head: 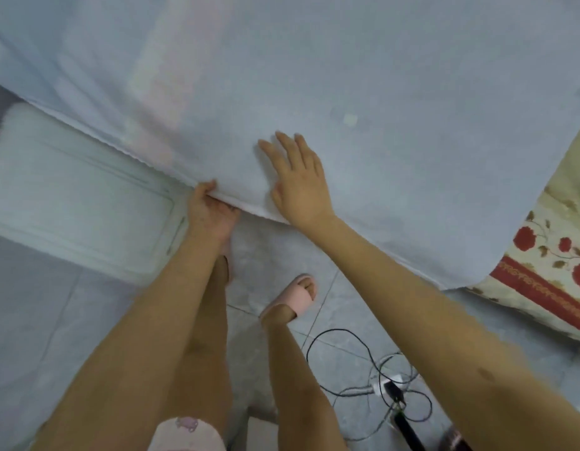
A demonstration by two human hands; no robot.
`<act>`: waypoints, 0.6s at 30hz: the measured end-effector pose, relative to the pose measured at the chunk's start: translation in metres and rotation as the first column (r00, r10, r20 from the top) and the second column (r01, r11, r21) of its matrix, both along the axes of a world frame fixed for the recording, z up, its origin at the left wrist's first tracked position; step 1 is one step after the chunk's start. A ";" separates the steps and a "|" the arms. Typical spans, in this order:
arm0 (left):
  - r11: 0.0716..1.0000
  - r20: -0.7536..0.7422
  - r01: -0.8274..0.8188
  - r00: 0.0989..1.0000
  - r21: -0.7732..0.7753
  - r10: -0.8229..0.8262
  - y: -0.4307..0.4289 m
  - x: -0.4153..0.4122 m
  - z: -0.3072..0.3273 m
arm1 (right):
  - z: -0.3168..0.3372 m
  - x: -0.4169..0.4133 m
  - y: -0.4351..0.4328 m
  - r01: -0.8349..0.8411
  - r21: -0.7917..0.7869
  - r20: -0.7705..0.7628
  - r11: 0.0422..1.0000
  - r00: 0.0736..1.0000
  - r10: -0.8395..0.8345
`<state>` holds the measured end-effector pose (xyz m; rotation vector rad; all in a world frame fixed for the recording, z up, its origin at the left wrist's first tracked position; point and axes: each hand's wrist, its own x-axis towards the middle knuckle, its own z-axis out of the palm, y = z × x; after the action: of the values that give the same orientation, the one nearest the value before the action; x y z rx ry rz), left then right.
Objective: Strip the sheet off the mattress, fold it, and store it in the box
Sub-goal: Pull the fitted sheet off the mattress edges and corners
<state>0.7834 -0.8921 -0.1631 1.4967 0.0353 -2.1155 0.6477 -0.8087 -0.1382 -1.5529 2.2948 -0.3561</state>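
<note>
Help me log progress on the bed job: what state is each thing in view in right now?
sheet: spread over the mattress, near edge gathered up.
left hand: grips the sheet's near edge.
right hand: fingers straight, flat on the sheet.
white box: lid on, on the floor beside the bed.
floral mattress: right corner uncovered.
power strip: on the floor, plug in it, cables tangled.
</note>
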 end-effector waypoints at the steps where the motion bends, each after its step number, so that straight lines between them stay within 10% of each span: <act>1: 0.999 0.010 -0.049 0.999 -0.001 0.049 -0.008 0.000 -0.002 | 0.000 -0.004 -0.002 0.005 0.024 0.007 1.000 1.000 -0.005; 13: 0.966 0.574 0.170 0.818 -0.197 -0.027 -0.182 0.086 -0.013 | 0.000 0.057 -0.212 -0.219 0.250 0.011 0.943 0.975 0.223; 18: 0.900 0.590 0.211 0.805 -0.382 0.062 -0.241 0.112 -0.022 | -0.015 0.086 -0.319 -0.164 0.345 -0.003 0.924 0.984 0.176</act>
<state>0.8953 -1.1328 -0.1852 1.8101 -0.6940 -1.4741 0.7334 -1.1273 -0.1535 -1.5665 2.0854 0.1140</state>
